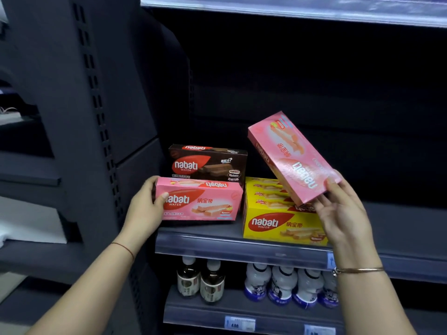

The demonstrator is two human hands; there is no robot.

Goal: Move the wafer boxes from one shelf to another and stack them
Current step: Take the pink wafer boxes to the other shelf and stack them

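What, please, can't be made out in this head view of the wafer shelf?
- Brown box: its lower part, behind the front pink box.
- Yellow stack: its count and its right rear, behind the tilted pink box in the right hand.
- Price tags: mostly blurred, one cut by the bottom edge.
- Shelf back: too dark.

you see glossy cardboard on the tilted pink box [292,157] at centre right | matt dark painted metal on the shelf [399,221] | clear shiny plastic price strip [242,250] along its front edge | smooth plastic bottles [283,284] lower centre
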